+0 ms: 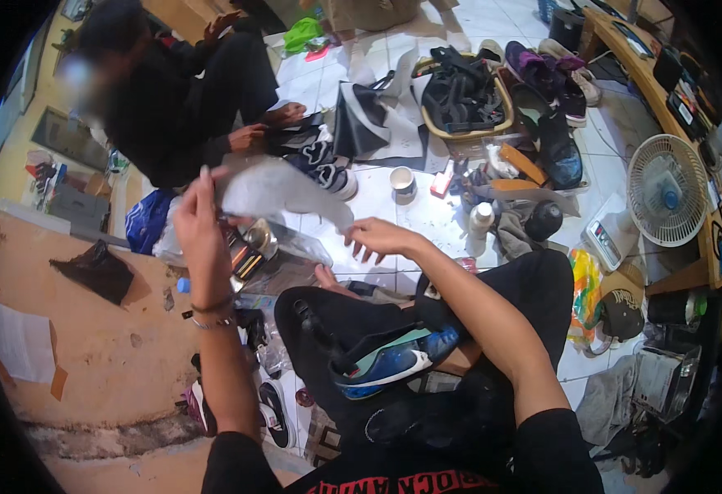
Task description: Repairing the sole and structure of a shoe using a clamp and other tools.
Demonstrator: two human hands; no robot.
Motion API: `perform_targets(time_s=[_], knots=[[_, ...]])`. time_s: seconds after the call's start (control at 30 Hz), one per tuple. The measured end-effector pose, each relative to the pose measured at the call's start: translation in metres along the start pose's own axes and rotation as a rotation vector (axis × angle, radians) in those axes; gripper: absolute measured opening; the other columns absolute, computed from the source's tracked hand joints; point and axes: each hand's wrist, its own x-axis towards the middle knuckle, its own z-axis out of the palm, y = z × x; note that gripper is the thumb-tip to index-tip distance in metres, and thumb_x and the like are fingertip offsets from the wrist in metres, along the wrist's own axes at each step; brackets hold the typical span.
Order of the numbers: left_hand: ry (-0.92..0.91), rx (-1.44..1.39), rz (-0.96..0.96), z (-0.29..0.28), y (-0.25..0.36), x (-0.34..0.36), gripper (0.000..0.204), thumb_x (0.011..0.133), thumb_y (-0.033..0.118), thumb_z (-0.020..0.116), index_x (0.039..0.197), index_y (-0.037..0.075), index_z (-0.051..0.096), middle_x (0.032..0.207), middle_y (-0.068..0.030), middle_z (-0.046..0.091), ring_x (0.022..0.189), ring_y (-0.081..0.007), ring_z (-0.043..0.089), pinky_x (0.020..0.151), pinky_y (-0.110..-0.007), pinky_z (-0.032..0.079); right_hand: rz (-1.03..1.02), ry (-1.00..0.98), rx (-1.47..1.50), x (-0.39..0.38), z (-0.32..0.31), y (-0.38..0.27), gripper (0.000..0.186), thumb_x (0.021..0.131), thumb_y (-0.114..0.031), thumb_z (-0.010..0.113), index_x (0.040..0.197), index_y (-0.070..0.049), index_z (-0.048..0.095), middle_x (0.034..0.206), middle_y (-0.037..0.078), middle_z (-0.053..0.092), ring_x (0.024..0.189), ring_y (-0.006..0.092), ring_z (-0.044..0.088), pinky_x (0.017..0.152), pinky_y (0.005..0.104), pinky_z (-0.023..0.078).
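A white, translucent-looking strip of sheet point(282, 189) is stretched out in front of me. My left hand point(203, 210) is raised at its left end, fingertips closed on it. My right hand point(377, 239) is at its right tip, fingers bent around that end. A blue and black shoe point(390, 361) with a white stripe and pale green inside rests in my lap. Beyond the sheet are a black-and-white sneaker point(328, 177) and a mug point(402, 185). Below it lies a box of small tools point(245, 262), partly hidden by plastic.
A person point(163, 90) in dark clothing sits at back left. A basket of straps point(464, 95), several shoes point(558, 156) and bottles point(480, 218) occupy the floor ahead. A white fan point(665, 189) stands by a wooden bench point(624, 49) at right; a wall point(97, 321) borders the left.
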Motion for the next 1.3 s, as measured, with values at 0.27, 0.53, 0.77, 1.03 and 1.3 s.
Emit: perform_targets(time_s=[0.27, 0.53, 0.77, 1.03, 1.3], knots=[[-0.31, -0.443, -0.044, 0.236, -0.002, 0.121, 0.041, 0.107, 0.031, 0.055, 0.113, -0.009, 0.066, 0.081, -0.0021, 0.057, 0.067, -0.0115, 0.061, 0.072, -0.037, 0.067, -0.37, 0.447, -0.184, -0.097, -0.059, 0.005, 0.04, 0.102, -0.038, 0.06, 0.105, 0.002, 0.069, 0.084, 0.014, 0.071, 0.075, 0.0216, 0.071, 0.071, 0.0347, 0.053], [-0.202, -0.611, -0.268, 0.394, -0.162, 0.185, 0.045, 0.109, 0.032, 0.05, 0.113, -0.012, 0.056, 0.101, -0.0201, 0.066, 0.074, -0.0356, 0.074, 0.067, -0.043, 0.067, -0.312, 0.448, 0.141, -0.173, -0.065, 0.054, 0.025, 0.104, -0.025, 0.061, 0.105, -0.001, 0.067, 0.083, 0.006, 0.069, 0.079, 0.0125, 0.066, 0.073, 0.0304, 0.052], [-0.066, 0.144, -0.191, 0.339, -0.237, 0.186, 0.061, 0.104, 0.045, 0.052, 0.094, -0.012, 0.071, 0.075, -0.017, 0.068, 0.066, -0.0252, 0.072, 0.051, -0.04, 0.063, -0.402, 0.474, 0.059, -0.166, -0.088, 0.061, 0.023, 0.1, -0.025, 0.067, 0.105, -0.002, 0.069, 0.087, 0.003, 0.071, 0.081, 0.0106, 0.065, 0.072, 0.0286, 0.051], [-0.282, 0.131, -0.088, 0.211, -0.122, 0.146, 0.048, 0.104, 0.042, 0.055, 0.106, -0.003, 0.073, 0.094, -0.0102, 0.073, 0.073, -0.0156, 0.069, 0.057, -0.031, 0.061, -0.305, 0.484, 0.09, -0.164, -0.074, 0.066, 0.026, 0.101, -0.025, 0.066, 0.103, 0.0, 0.068, 0.083, 0.003, 0.068, 0.075, 0.0073, 0.063, 0.066, 0.0265, 0.05], [-0.48, 0.056, -0.098, -0.016, -0.064, -0.063, 0.029, 0.107, 0.027, 0.055, 0.108, 0.002, 0.07, 0.089, -0.0034, 0.071, 0.074, -0.0068, 0.063, 0.057, -0.02, 0.047, -0.204, 0.489, -0.15, -0.17, -0.03, 0.066, 0.036, 0.107, -0.033, 0.056, 0.1, 0.001, 0.067, 0.085, 0.006, 0.068, 0.08, 0.0131, 0.061, 0.075, 0.0315, 0.05]])
